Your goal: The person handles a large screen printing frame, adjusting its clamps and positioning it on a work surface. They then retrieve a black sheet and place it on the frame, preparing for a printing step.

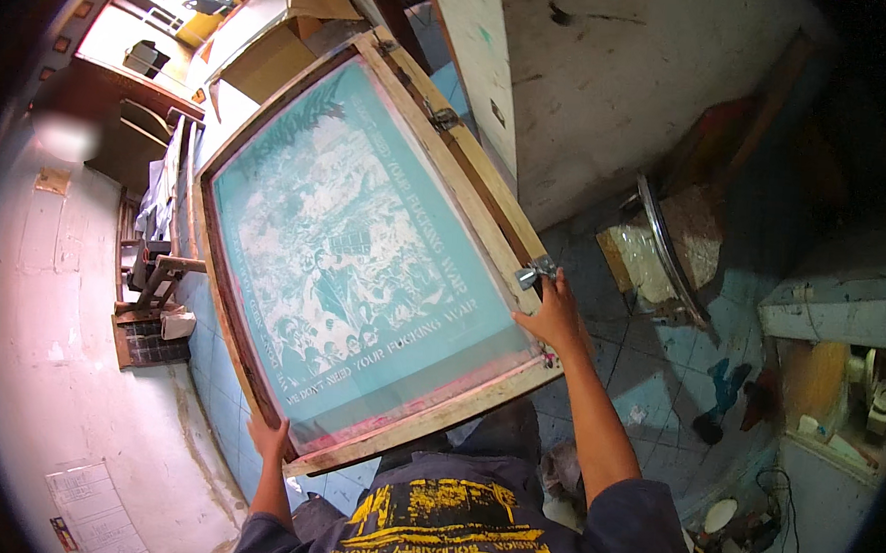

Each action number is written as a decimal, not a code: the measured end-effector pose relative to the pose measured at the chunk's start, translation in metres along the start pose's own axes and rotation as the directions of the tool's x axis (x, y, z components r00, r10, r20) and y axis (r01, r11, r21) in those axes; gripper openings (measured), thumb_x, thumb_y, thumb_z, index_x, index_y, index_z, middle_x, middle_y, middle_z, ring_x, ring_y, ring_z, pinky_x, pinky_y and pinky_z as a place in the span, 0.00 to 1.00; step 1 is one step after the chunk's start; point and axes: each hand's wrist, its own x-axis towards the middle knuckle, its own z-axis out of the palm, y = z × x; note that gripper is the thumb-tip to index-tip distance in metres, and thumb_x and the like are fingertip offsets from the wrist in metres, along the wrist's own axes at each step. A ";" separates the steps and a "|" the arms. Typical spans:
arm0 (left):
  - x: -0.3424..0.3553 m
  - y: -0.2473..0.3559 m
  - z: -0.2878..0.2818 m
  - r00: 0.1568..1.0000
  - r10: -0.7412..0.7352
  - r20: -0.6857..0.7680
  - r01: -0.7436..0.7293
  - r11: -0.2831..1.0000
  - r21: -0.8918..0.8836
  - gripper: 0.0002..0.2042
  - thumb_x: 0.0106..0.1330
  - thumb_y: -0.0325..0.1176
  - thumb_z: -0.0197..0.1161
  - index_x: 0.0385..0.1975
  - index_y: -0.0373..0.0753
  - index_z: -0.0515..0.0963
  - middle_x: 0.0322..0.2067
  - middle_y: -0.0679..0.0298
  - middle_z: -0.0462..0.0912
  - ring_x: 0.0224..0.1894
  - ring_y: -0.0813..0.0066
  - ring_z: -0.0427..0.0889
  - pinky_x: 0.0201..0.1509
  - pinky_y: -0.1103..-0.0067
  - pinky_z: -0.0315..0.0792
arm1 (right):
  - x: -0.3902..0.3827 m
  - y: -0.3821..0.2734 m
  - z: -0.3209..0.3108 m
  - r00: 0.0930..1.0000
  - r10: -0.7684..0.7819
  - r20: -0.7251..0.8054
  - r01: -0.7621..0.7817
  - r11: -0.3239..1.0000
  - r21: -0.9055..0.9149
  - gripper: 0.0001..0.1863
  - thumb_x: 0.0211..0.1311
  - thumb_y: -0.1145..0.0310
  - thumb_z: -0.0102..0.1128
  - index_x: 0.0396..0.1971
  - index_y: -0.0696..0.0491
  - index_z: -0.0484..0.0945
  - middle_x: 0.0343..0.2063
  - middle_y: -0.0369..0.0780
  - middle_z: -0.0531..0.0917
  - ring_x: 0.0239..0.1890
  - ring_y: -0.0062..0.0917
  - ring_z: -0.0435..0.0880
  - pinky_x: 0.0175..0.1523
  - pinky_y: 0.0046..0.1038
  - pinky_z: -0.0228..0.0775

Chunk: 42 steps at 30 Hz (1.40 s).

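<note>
Wood-framed printing screen (pixel 350 242) is stretching ahead of both hands, long axis running away and leftward. Left hand (pixel 270 436) is clamping near-left corner; right hand (pixel 553 316), reaching farther forward, is clamping right side beside metal hinge clamp (pixel 535 273).

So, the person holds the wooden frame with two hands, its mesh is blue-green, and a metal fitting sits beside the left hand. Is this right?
Not quite: the metal fitting sits beside the right hand, not the left hand, as the head view shows. Both hands do hold the wooden frame, and its mesh is blue-green.
</note>
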 end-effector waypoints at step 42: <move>-0.011 -0.088 0.078 0.924 -0.301 0.236 0.377 0.606 -0.700 0.19 0.57 0.26 0.65 0.48 0.31 0.70 0.44 0.54 0.79 0.42 0.63 0.79 0.47 0.70 0.73 | -0.013 -0.006 -0.001 0.995 -0.095 -0.037 0.094 0.995 -0.033 0.43 0.50 0.57 0.66 0.64 0.61 0.62 0.64 0.54 0.64 0.68 0.56 0.56 0.71 0.43 0.51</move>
